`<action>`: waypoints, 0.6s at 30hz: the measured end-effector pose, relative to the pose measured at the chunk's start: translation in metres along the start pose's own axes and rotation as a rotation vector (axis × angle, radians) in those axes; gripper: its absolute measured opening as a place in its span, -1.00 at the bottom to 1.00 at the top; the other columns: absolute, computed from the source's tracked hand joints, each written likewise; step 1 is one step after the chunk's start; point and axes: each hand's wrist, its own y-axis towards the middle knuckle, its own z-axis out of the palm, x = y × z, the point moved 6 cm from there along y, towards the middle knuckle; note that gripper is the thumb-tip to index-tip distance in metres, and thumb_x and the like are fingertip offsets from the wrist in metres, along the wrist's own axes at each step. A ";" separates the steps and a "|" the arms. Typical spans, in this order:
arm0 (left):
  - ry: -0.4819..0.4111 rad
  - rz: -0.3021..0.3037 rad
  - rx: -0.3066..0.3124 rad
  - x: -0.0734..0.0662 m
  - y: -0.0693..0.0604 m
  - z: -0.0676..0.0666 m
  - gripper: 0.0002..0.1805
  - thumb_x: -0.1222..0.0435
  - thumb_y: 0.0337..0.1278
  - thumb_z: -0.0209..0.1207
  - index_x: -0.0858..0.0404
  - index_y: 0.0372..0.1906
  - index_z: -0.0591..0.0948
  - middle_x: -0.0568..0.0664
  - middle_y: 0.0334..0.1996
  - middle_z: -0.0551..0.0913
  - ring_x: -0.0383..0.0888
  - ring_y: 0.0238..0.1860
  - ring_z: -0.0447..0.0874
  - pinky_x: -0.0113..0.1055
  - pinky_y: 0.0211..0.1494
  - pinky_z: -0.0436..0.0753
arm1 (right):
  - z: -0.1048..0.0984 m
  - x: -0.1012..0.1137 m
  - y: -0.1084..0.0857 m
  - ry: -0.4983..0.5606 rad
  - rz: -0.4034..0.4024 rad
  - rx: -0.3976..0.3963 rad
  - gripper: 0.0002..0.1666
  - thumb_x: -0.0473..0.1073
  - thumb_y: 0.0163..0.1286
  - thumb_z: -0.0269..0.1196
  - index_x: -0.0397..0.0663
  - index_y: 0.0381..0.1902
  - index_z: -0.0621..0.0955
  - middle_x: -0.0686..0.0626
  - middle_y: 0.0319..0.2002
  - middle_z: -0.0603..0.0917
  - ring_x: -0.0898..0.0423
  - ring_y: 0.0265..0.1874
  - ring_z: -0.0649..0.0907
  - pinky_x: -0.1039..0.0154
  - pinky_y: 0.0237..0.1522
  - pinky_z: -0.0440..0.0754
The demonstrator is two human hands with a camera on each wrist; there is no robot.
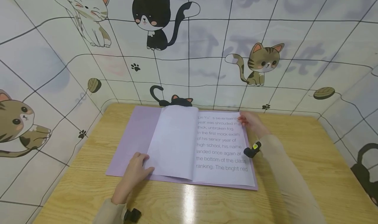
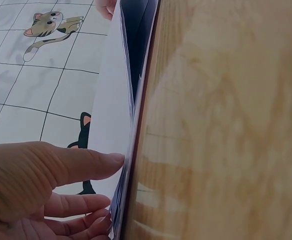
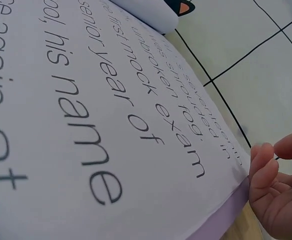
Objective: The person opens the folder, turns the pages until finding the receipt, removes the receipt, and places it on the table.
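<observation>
A book with a lilac cover lies open on the wooden table. Its left page is blank and bulges near the spine; large printed English text fills the right page. My left hand rests at the lower left edge of the blank page. In the left wrist view, the thumb lies on the paper and the other fingers meet the page edges. At the upper right corner of the printed page is my right hand, fingers bent and touching the corner. Whether paper lies between them is unclear.
The wooden table extends around the book. Behind and beside it stand white walls with a black grid and cartoon cats. Small black devices, such as the one on the right wrist, are worn at both wrists.
</observation>
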 end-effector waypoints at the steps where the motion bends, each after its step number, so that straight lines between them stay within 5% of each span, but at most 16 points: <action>1: -0.002 0.000 0.001 0.000 0.000 0.000 -0.57 0.43 -0.30 0.42 0.56 -0.22 0.56 0.25 -0.28 0.50 0.17 -0.21 0.53 0.01 -0.08 0.53 | 0.000 -0.001 0.001 -0.005 0.005 -0.001 -0.43 -0.18 0.44 -0.04 -0.36 0.32 0.22 0.00 -0.32 0.51 0.24 -0.46 0.50 0.48 -0.44 0.45; 12: -0.013 -0.018 0.013 0.002 0.001 0.001 -0.56 0.42 -0.28 0.42 0.56 -0.21 0.56 0.23 -0.27 0.50 0.13 -0.21 0.52 -0.01 -0.09 0.54 | -0.003 0.004 0.002 -0.118 0.006 -0.031 -0.49 -0.15 0.44 -0.03 -0.37 0.23 0.32 0.07 -0.46 0.50 0.28 -0.58 0.46 0.48 -0.54 0.40; 18: -0.023 -0.030 0.024 0.005 0.002 0.004 -0.56 0.40 -0.27 0.41 0.55 -0.19 0.56 0.23 -0.25 0.51 0.15 -0.18 0.52 0.00 -0.05 0.53 | -0.006 0.007 0.000 -0.224 -0.029 0.009 -0.78 -0.18 0.36 0.00 -0.14 -0.48 0.41 0.11 -0.68 0.37 0.24 -0.71 0.33 0.41 -0.62 0.28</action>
